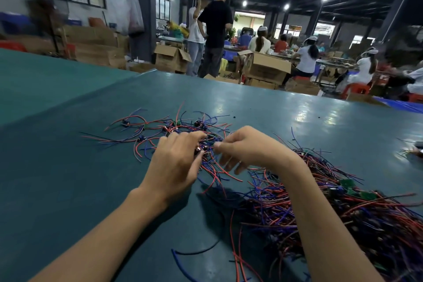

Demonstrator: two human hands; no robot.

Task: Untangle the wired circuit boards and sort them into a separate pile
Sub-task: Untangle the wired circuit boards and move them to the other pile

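- Left hand lay palm down over the leads with its fingers curled; thumb and forefinger pinched a small wired board, too blurred for further detail.
- Right hand was held just beside the left, with thumb and forefinger closed in a pinch on thin wires; the other fingers hung curled beneath.
- Both hands met between two groups of parts on the green table.
- Spread group: red, blue and black leads with small dark boards, laid loosely beyond the hands and to their left.
- Tangled heap: dense red, blue and purple leads at the right, under and beyond the right forearm; green boards showed on top of it.
- Some loose leads lay nearer the camera, between the forearms.
- Background: cardboard boxes, two standing people and seated workers at benches.
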